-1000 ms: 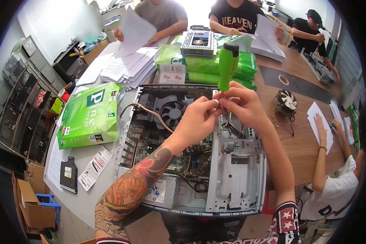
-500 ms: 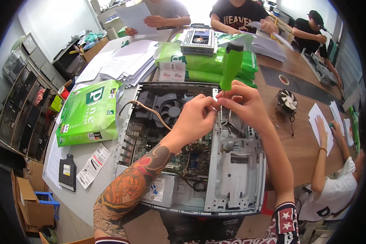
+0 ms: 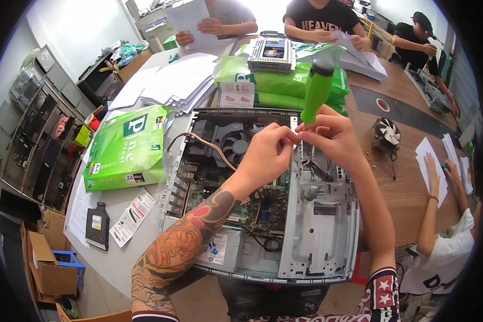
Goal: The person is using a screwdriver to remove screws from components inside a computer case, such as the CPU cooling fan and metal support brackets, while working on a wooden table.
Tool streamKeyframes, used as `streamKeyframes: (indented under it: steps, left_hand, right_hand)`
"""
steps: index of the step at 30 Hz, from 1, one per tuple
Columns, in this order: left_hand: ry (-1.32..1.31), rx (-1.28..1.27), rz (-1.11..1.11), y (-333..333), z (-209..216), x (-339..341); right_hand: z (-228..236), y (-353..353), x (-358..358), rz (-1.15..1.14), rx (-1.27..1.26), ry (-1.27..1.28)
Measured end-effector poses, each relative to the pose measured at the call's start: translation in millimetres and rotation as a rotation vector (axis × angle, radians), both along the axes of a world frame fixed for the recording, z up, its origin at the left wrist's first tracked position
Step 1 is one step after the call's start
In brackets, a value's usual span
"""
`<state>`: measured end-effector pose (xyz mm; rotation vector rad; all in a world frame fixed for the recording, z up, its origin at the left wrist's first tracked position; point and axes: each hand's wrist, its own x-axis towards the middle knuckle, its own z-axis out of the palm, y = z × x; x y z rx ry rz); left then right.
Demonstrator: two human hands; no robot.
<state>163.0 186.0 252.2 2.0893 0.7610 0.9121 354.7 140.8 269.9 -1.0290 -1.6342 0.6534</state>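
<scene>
Leaning slightly further right than before, the bright green, black-ended screwdriver [image 3: 319, 92] rises over the open computer [image 3: 317, 236], gripped low by the right hand [image 3: 334, 134], the left hand [image 3: 268, 153] pinched beside it, on what I cannot tell.

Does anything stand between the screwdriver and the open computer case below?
The left hand and right hand, close together at the lower end of the screwdriver over the computer case, hide the tip; nothing else visible stands between.
</scene>
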Motion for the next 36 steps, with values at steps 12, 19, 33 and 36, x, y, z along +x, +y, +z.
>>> streamKeyframes:
  steps: [12,19,33,36]
  left_hand:
    - [0.010,0.052,0.001,1.8,-5.2,0.4]
    - [0.022,0.062,0.000,1.5,-5.4,-0.7]
    - [0.002,0.012,-0.006,-1.3,-0.6,-1.5]
    - [0.010,0.070,-0.010,1.5,-5.8,-1.8]
  right_hand:
    - [-0.5,-2.2,-3.2,-0.012,-0.040,0.032]
    - [-6.1,0.6,0.1,-0.051,0.004,-0.013]
    - [-6.1,1.9,1.5,-0.070,0.075,-0.029]
    - [-4.2,0.3,-3.1,-0.048,0.035,0.001]
